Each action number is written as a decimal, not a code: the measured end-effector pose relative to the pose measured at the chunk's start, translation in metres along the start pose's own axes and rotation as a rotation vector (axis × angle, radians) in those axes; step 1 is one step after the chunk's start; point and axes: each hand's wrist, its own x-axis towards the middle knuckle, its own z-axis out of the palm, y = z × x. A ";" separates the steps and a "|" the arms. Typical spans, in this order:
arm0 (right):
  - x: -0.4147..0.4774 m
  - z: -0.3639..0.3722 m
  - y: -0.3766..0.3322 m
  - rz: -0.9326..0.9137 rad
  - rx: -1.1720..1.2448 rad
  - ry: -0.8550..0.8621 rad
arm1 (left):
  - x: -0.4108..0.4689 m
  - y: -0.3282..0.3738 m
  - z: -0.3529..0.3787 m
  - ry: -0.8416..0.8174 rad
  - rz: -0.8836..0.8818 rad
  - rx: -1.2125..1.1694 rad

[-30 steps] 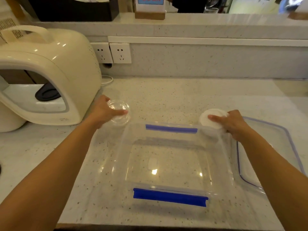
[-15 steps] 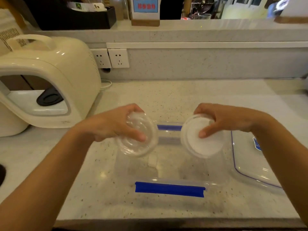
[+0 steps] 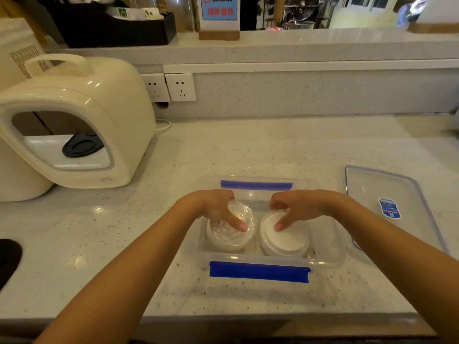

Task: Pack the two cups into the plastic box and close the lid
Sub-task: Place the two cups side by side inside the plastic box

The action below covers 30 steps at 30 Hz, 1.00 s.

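Observation:
The clear plastic box (image 3: pixel 327 247) with blue clasps stands on the counter near its front edge. Inside it, side by side, sit a cup with a clear lid (image 3: pixel 229 235) on the left and a cup with a white lid (image 3: pixel 285 240) on the right. My left hand (image 3: pixel 216 209) reaches down into the box and grips the clear-lidded cup from above. My right hand (image 3: pixel 298 207) is on the white-lidded cup, fingers curled over its top. The box's clear lid (image 3: pixel 387 194), with a blue sticker, lies flat on the counter to the right of the box.
A cream-coloured appliance (image 3: pixel 74 120) with a handle stands at the left. Wall sockets (image 3: pixel 171 86) sit on the backsplash behind it. A raised ledge at the back carries a black tray (image 3: pixel 111 26) and a sign (image 3: pixel 218 16). The counter's front edge runs just below the box.
Both hands picked the cups up from the counter behind the box, carried them over it and lowered them inside, side by side. The camera has tilted and moved back.

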 end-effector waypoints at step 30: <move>-0.030 0.025 -0.010 0.042 -0.288 0.180 | -0.049 -0.014 0.033 0.344 0.261 0.288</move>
